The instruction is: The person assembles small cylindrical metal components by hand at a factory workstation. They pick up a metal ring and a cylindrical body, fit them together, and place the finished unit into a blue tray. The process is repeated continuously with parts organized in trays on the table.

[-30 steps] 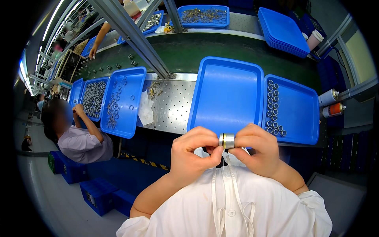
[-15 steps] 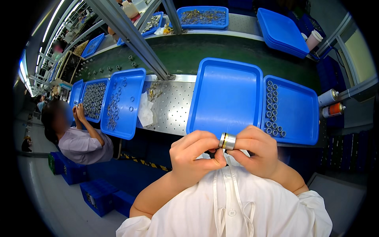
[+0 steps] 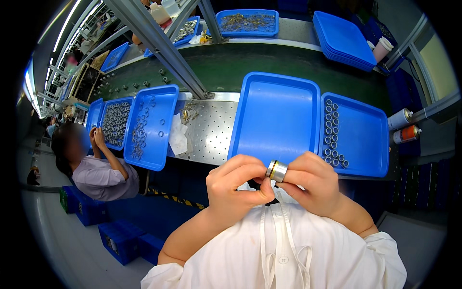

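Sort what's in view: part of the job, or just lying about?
Likely the job:
gold-banded silver cylinder, in right hand; left hand at its end
metal rings in near-right blue tray
blue tray left of it

Likely lying about:
crumpled white paper
two spray cans
pale cup

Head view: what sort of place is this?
Probably a factory assembly line: a long green belt that looks like a conveyor, blue trays with many small metal rings, and a co-worker along the same line.

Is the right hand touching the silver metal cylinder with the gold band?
Touching: the head view shows the right hand pinching the silver metal cylinder at its right end.
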The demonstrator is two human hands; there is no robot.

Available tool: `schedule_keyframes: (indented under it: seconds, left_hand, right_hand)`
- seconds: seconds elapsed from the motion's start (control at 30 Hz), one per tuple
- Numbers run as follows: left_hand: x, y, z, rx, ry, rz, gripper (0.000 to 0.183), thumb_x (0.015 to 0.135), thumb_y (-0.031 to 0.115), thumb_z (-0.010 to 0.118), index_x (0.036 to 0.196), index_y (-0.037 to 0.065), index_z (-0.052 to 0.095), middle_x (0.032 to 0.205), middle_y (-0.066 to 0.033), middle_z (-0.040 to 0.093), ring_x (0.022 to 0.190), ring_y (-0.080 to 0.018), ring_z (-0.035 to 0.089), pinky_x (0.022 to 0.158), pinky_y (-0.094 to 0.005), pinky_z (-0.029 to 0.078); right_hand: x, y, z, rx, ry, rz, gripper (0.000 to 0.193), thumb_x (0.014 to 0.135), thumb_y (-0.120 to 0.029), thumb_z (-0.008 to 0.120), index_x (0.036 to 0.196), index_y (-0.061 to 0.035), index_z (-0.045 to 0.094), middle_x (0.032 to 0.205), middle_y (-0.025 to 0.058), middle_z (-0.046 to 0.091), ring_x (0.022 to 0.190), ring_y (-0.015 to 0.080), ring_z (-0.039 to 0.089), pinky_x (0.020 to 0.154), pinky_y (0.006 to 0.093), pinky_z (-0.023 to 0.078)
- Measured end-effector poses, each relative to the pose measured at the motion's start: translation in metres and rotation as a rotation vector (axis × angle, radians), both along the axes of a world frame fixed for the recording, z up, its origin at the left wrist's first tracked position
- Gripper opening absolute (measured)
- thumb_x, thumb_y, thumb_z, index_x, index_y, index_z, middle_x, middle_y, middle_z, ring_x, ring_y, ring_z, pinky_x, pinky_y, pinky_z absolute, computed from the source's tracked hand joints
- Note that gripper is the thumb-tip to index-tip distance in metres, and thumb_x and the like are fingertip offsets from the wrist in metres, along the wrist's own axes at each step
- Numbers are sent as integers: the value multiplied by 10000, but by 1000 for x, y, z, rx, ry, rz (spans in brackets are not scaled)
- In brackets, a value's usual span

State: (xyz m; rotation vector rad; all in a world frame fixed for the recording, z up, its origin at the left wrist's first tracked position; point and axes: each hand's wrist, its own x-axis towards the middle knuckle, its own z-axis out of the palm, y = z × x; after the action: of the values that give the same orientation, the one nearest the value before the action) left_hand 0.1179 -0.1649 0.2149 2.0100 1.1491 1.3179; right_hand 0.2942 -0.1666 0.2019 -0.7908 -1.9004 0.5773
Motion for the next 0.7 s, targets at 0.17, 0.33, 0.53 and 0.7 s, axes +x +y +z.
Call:
schedule_keyframes:
  seconds: [0.17,0.33,0.53,0.7]
  left_hand:
    - [2,-1,-3,46,-1,1,152,572,-57,674,696,-4,605,728,-57,610,545,-107,589,501,-205,483]
    - [1,-1,-2,-121,-109,-24,157,569,-59,674,699,-7,605,735,-57,607,546,-108,588,502,-210,485]
    - [1,0,3,67,11,-1,153,566,-42,677,698,2,613,723,-57,601,539,-116,582,494,-208,478]
    - [2,0,2,49,-13,-6,160,565,-33,688,704,2,615,723,-59,605,539,-118,584,491,-207,476]
  right_hand:
    - [-2,-7,-2,-301,141,-35,255,608,3,745,828,-56,632,766,67,591,600,196,527,522,280,415]
    - [1,2,0,60,-16,-13,258,605,0,747,830,-55,633,769,62,590,599,195,525,519,275,412]
    - [1,-2,4,-140,88,24,218,644,36,718,837,-10,626,738,81,586,586,206,535,498,280,426]
    - [1,-5,1,-233,173,1,217,650,48,707,843,-9,625,727,84,590,593,207,544,499,281,431]
